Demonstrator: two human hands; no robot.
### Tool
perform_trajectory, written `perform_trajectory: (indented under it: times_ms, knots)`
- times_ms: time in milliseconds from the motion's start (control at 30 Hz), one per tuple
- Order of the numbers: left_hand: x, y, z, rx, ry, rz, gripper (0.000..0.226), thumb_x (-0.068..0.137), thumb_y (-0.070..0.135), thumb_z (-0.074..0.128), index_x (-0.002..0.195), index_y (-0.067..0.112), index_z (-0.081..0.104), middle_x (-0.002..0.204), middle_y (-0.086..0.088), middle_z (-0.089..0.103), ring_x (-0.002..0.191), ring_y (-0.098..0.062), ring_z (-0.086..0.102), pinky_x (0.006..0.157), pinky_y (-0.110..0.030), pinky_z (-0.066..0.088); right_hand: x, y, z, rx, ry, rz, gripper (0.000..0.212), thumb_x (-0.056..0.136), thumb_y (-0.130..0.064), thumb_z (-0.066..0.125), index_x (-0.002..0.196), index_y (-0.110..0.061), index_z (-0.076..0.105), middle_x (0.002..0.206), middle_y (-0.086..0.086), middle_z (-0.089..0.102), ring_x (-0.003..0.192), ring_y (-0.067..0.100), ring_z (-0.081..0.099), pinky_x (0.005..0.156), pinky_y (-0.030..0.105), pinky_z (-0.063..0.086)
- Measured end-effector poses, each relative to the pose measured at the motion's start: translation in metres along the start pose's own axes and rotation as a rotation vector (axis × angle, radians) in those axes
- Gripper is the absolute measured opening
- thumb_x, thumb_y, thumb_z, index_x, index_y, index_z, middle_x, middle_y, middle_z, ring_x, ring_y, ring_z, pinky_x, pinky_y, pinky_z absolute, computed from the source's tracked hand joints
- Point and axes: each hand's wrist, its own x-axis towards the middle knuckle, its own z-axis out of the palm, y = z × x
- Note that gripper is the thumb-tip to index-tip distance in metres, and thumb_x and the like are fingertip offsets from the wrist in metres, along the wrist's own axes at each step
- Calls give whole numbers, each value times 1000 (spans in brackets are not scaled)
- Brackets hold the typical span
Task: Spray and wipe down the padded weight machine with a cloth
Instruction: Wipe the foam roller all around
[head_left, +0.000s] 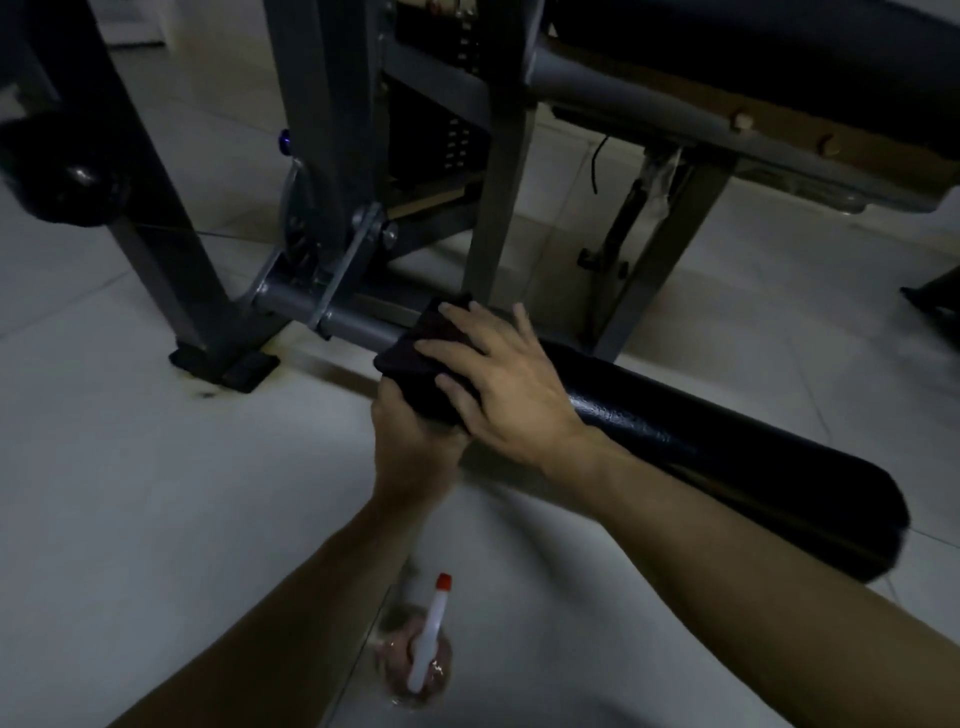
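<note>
While the spray bottle (428, 644) stands on the floor (156, 493) short of the padded roller (701, 441), the right hand (509, 384) presses straight fingers (462, 319) on the cloth (421, 358) at the roller's frame end, the left hand (410, 431) gripping it; wiping looks barely begun.

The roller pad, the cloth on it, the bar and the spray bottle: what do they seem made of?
Roller pad: probably vinyl or imitation leather; glossy, finely grained skin.
Cloth: dark soft fabric, matte, folded.
Bar: painted metal, smooth grey, dull sheen.
Spray bottle: clear plastic body, white plastic sprayer, red tip.
</note>
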Motion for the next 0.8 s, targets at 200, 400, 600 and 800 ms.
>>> perform_trajectory:
  times_ms: [200,400,600,800]
  knots:
    - [1,2,10,-59,70,-88,100,62,32,89,149,28,40,141,-4,54,126,-18,58,97,-38,58,-39,26,-17,8,43,-12,43,97,-17,51,136,-19,67,146,11,58,134,33,55,114,40,44]
    - [0,16,26,131,195,-142,101,71,35,89,154,21,34,149,-14,40,133,-37,48,109,-55,47,-127,77,-47,-100,126,9,45,94,0,57,135,-13,68,144,16,59,135,36,56,103,47,54]
    - [-41,42,66,539,137,241,81,87,46,72,156,20,39,164,-24,21,149,-44,22,119,-62,22,-248,120,-86,-184,129,122,56,86,10,56,135,-14,68,147,15,57,142,36,49,114,42,46]
    - [-88,50,132,782,-302,609,89,66,40,92,145,17,56,161,-11,36,149,-35,29,117,-60,25,-354,151,-127,-287,95,289,55,80,14,57,126,-13,73,145,12,59,140,34,51,105,39,50]
